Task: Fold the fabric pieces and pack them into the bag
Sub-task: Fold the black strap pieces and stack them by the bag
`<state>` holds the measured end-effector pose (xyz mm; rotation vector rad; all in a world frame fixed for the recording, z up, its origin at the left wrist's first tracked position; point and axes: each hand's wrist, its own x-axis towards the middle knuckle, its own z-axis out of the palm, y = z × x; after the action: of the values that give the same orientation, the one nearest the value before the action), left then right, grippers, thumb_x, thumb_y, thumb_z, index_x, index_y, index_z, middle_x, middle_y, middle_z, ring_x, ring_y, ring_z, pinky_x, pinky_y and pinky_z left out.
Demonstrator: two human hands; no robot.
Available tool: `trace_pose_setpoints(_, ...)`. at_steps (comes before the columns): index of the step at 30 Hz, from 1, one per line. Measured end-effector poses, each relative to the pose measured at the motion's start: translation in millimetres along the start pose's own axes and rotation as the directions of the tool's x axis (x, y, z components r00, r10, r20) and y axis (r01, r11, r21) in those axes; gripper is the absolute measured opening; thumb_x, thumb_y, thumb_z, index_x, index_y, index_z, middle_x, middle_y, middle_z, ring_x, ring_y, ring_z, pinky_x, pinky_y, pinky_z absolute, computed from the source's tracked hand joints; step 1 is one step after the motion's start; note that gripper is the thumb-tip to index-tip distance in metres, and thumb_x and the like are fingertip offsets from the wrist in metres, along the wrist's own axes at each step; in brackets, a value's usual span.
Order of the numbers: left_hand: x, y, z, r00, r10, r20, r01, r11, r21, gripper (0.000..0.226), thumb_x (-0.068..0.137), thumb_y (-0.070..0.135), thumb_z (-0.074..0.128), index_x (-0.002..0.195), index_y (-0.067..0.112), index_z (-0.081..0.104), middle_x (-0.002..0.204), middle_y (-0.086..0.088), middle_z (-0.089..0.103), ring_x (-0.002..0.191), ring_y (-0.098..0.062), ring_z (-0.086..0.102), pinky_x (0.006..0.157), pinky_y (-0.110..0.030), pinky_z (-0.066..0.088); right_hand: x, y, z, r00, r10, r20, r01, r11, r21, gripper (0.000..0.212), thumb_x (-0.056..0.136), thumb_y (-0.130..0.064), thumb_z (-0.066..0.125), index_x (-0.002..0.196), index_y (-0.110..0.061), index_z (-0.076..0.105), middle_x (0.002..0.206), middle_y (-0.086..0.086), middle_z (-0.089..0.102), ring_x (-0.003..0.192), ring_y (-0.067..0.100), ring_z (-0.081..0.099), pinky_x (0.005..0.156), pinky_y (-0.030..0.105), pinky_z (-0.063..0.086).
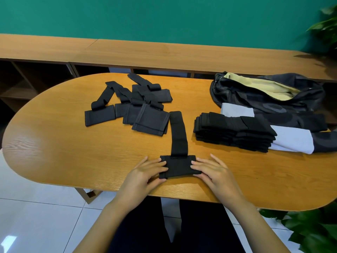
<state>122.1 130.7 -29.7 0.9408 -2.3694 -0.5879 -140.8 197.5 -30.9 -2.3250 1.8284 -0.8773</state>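
Head view shows our left grip point(145, 173) and right grip point(214, 172) lying flat, fingers straight and spread, pressing both ends of the black fabric piece point(179, 167) at the surface's point(73, 161) near edge. Our fingertips point(194, 168) hide its side edges. Its strap point(179, 136) runs straight toward the far edge.

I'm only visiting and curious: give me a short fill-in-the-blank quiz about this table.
The left hand and right hand press a fabric piece coloured ___.
The folded stack lies to the ___ of the unfolded pile.
The open bag shows a ___ lining.
Missing words: black; right; yellow.
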Motion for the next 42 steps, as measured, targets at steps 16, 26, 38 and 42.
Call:
trace_pose_setpoints(16, 11, 30, -12, 0.921, -0.278, -0.273, 0.184, 0.928, -0.324, 0.028, 0.078, 0.034, 0.071, 0.106, 0.033, 0.069, 0.077, 0.022, 0.069, 0.078, 0.003, 0.065, 0.074, -0.007, 0.046, 14, -20, -11, 0.958, 0.257, -0.127, -0.218, 0.94, 0.262, 0.045, 0.083, -0.06, 0.046, 0.109, -0.033, 0.069, 0.095, -0.015, 0.062, 0.098, 0.01, 0.056, 0.081, 0.018, 0.04)
trace_pose_setpoints(26, 26, 23, -3, 0.847, -0.459, -0.268, 0.36, 0.866, -0.347, 0.04, 0.082, 0.018, 0.075, 0.121, 0.016, 0.066, 0.074, 0.012, 0.07, 0.079, 0.002, 0.066, 0.08, -0.007, 0.046, 31, -23, 2, 0.893, 0.449, -0.029, -0.437, 0.881, 0.184, 0.049, 0.084, -0.062, 0.048, 0.125, -0.038, 0.06, 0.083, -0.019, 0.062, 0.098, 0.01, 0.054, 0.085, 0.028, 0.046)
trace_pose_setpoints(38, 37, 10, 12, 0.93, -0.297, -0.215, 0.321, 0.943, 0.088, 0.042, 0.093, 0.031, 0.063, 0.133, 0.022, 0.058, 0.126, 0.007, 0.06, 0.118, -0.015, 0.048, 0.091, -0.03, 0.03, 38, -26, -1, 0.934, 0.337, 0.115, -0.319, 0.936, -0.15, 0.053, 0.095, -0.054, 0.043, 0.143, -0.031, 0.046, 0.148, -0.01, 0.04, 0.141, 0.011, 0.026, 0.114, 0.033, 0.021)
trace_pose_setpoints(42, 44, 11, 12, 0.965, -0.244, -0.098, 0.259, 0.945, 0.201, 0.046, 0.1, 0.038, 0.042, 0.143, 0.023, 0.047, 0.155, 0.004, 0.036, 0.145, -0.016, 0.025, 0.118, -0.042, 0.017, 41, -34, 1, 0.91, 0.224, 0.35, -0.143, 0.96, -0.242, 0.07, 0.091, -0.067, 0.008, 0.154, -0.038, 0.015, 0.162, -0.015, 0.003, 0.149, 0.012, -0.015, 0.117, 0.04, -0.015)
